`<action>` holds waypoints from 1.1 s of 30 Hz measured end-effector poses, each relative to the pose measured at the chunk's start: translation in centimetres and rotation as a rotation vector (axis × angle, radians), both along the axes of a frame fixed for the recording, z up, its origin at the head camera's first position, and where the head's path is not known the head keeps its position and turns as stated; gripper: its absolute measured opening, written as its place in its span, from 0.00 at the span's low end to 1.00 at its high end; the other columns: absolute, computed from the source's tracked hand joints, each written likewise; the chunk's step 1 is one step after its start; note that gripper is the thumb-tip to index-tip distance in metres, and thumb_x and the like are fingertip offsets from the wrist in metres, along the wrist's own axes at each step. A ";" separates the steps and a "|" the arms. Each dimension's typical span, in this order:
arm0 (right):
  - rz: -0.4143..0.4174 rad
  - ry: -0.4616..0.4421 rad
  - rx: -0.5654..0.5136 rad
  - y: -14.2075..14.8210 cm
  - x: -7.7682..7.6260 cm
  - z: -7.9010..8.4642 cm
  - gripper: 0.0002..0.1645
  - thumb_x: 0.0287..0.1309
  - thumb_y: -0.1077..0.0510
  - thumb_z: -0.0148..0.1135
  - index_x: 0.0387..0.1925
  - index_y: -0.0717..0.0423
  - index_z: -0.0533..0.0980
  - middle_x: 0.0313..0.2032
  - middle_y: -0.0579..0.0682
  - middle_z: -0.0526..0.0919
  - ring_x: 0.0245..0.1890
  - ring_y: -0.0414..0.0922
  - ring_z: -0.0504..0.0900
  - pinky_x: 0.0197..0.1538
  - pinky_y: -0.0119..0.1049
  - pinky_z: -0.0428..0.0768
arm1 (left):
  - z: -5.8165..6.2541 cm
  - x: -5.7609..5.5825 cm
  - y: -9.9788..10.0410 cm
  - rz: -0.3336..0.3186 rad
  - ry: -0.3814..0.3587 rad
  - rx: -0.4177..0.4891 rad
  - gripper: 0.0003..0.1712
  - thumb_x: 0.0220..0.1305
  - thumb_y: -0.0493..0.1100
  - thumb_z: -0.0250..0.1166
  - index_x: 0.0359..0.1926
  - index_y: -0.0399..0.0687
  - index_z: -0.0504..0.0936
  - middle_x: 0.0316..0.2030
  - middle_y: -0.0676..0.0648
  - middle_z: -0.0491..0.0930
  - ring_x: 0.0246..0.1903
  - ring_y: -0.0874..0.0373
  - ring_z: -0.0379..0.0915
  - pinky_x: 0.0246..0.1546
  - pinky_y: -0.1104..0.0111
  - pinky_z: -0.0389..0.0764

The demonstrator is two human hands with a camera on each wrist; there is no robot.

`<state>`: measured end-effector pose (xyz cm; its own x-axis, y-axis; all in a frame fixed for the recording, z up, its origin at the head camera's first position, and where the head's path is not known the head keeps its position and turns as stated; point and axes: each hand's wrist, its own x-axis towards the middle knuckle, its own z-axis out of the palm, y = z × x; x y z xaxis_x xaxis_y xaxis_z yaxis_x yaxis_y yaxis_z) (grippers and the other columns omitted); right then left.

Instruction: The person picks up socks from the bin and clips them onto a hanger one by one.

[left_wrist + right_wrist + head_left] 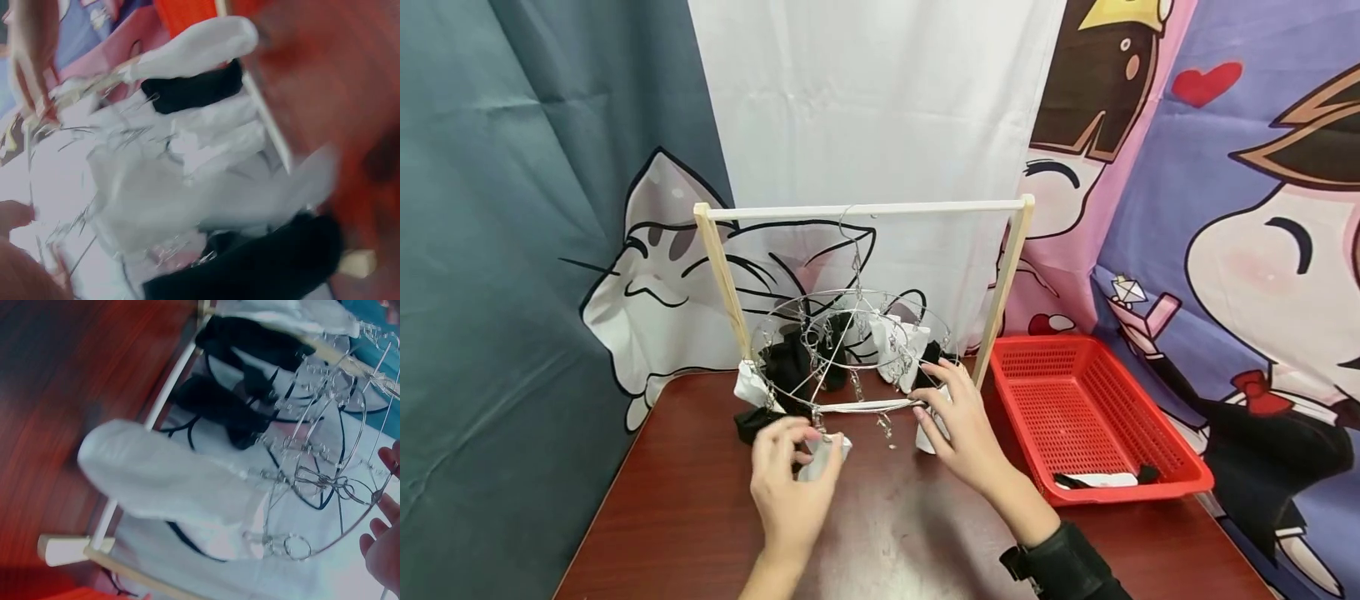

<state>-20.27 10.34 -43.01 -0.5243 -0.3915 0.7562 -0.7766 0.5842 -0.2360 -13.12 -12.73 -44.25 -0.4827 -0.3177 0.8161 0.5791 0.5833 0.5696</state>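
Note:
A round wire sock hanger (868, 407) with several dangling clips hangs by its hook from a wooden rack (868, 208). White and black socks are clipped around it. My left hand (793, 483) is at the near left side, thumb and fingers apart around the top of a white sock (826, 458) that hangs under the rim. In the left wrist view that hand shows only partly, at the lower left. At the near right, my right hand (955, 421) pinches the hanger's wire rim with its fingertips. A white sock (169, 475) hangs large in the right wrist view.
To the right stands a red plastic basket (1150, 417) with a white and black item (1105, 480) in its near end. The rack stands on a reddish-brown table (685, 500). Printed cloth (880, 100) hangs behind. The left wrist view is blurred.

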 end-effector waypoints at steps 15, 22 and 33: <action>-0.054 0.025 0.023 -2.6 3.6 1.2 0.16 0.73 0.49 0.56 0.53 0.51 0.79 0.68 0.59 0.69 0.73 0.60 0.60 0.71 0.63 0.60 | 0.2 -1.1 2.3 -0.074 -0.059 -0.127 0.12 0.51 0.33 0.80 0.36 0.41 0.87 0.32 0.49 0.88 0.29 0.59 0.85 0.34 0.76 0.84; -0.076 -0.002 0.038 -3.3 4.1 1.5 0.17 0.74 0.47 0.54 0.53 0.51 0.79 0.68 0.59 0.69 0.74 0.58 0.59 0.72 0.62 0.59 | 0.1 -1.0 1.8 -0.123 -0.084 -0.046 0.08 0.50 0.34 0.79 0.32 0.42 0.88 0.30 0.50 0.89 0.26 0.61 0.86 0.28 0.78 0.83; -0.095 -0.018 0.051 -3.7 4.3 1.6 0.16 0.73 0.48 0.55 0.53 0.51 0.78 0.69 0.59 0.68 0.75 0.58 0.58 0.70 0.62 0.62 | -0.2 -1.1 0.7 -0.224 -0.089 -0.102 0.10 0.50 0.30 0.78 0.30 0.43 0.85 0.39 0.47 0.88 0.32 0.56 0.87 0.35 0.79 0.83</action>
<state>-15.93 6.60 -41.42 -0.5745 -0.3771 0.7265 -0.7130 0.6665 -0.2178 -14.25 -12.06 -44.44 -0.6029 -0.1131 0.7898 0.6507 0.5031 0.5688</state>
